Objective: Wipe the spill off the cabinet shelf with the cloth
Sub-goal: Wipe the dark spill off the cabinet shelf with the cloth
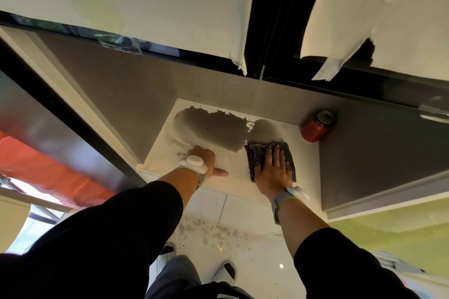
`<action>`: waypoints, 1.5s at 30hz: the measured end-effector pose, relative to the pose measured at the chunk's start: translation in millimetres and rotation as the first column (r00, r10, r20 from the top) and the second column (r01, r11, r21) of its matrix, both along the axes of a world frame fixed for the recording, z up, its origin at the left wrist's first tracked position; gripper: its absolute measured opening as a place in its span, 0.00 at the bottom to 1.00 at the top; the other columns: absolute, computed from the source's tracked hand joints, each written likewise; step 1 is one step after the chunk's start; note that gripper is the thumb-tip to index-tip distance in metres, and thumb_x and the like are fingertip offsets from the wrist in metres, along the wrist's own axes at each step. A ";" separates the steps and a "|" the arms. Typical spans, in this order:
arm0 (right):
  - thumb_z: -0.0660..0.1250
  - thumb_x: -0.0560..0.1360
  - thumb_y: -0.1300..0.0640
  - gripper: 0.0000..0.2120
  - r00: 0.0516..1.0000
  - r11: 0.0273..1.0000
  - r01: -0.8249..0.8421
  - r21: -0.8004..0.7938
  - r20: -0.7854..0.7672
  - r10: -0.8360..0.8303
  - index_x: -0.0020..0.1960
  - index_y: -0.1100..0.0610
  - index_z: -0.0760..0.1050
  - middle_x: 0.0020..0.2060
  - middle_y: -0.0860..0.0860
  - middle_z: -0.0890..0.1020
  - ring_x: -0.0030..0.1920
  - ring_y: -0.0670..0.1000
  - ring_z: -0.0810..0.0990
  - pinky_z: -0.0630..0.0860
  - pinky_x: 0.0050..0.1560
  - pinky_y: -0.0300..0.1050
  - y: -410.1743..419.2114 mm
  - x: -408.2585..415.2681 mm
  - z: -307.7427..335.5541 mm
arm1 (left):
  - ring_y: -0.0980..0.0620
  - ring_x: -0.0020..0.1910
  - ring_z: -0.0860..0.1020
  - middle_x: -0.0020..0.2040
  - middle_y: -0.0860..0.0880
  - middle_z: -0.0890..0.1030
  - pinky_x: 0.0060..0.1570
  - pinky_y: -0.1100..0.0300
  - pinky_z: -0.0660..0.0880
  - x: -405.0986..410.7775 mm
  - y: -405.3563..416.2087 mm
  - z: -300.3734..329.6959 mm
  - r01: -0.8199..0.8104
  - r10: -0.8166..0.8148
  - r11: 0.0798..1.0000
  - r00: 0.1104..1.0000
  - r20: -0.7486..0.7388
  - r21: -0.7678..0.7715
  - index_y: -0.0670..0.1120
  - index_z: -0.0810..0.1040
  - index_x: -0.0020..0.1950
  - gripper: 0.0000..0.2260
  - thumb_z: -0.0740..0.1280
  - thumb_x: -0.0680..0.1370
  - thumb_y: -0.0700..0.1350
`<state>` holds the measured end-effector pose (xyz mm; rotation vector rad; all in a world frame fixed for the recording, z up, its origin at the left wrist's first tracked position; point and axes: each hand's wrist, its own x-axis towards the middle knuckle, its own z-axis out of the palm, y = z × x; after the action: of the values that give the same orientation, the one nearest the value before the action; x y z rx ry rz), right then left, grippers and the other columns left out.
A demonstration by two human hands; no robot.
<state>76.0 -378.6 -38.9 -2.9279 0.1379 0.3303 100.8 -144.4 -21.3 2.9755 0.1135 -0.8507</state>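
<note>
1. Nearest the camera, two black sleeves (116,238) reach forward, each wrist wearing a grey band with a white sensor, and slippered feet stand on a speckled white floor (243,233) below.
2. Right hand (273,170) now: palm down, fingers spread wide, pressed flat on the dark cloth (286,153), which pokes out past the fingertips at 12 o'clock and along the 3 o'clock side.
3. Left hand (206,158) is planted on the white shelf (233,184), well apart from the cloth at its 9 o'clock; thumb out toward the cloth, fingers curled under or hidden, holding nothing.
4. The cloth's far edge touches the spill (213,128), a broad grey puddle spreading from 12 o'clock of the cloth round to 10 o'clock, toward the back left corner.
5. The left hand's knuckles sit right at the spill's near edge.
6. Dry white shelf lies between the two hands and along the front lip; room is also open at 3 o'clock of the cloth, up to the grey side wall (379,153).
7. Far right corner, at 1 o'clock of the cloth: a red can (315,128) leaning into the corner, clear of the puddle; I can't tell its contents.
8. Beyond, a grey back wall (243,91) flecked with dark spots.
</note>
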 end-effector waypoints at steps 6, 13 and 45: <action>0.45 0.84 0.41 0.33 1.000 1.000 0.026 0.005 -0.013 -0.026 0.84 0.53 0.41 0.83 0.54 0.42 0.83 0.55 0.42 0.42 0.81 0.55 5.3 2.4 -2.1 | 0.40 0.54 0.76 0.51 0.42 0.75 0.52 0.48 0.76 -0.7 -0.5 0.7 0.005 -0.004 1.000 1.000 0.003 -0.019 0.43 0.75 0.54 0.45 0.60 0.63 0.83; 0.51 0.82 0.42 0.36 0.994 0.998 0.049 0.038 -0.104 -0.044 0.84 0.53 0.42 0.83 0.55 0.43 0.83 0.57 0.43 0.43 0.81 0.58 4.5 40.6 5.8 | 0.40 0.53 0.78 0.50 0.41 0.75 0.50 0.50 0.77 1.8 0.8 3.4 0.030 -0.030 0.999 1.000 -0.005 -0.036 0.43 0.76 0.50 0.41 0.63 0.64 0.81; 0.50 0.76 0.49 0.36 0.926 0.926 -0.377 0.032 -0.019 0.378 0.83 0.51 0.51 0.83 0.53 0.54 0.82 0.56 0.51 0.51 0.80 0.63 16.5 108.2 -1.1 | 0.38 0.55 0.77 0.50 0.42 0.70 0.51 0.49 0.77 -2.9 0.8 16.6 -0.002 0.002 0.992 1.000 0.000 -0.122 0.44 0.72 0.50 0.34 0.69 0.67 0.75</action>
<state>184.2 -362.1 -39.9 -2.9086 -0.4318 0.4197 97.8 -143.7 -4.7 2.8610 0.0612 -0.8264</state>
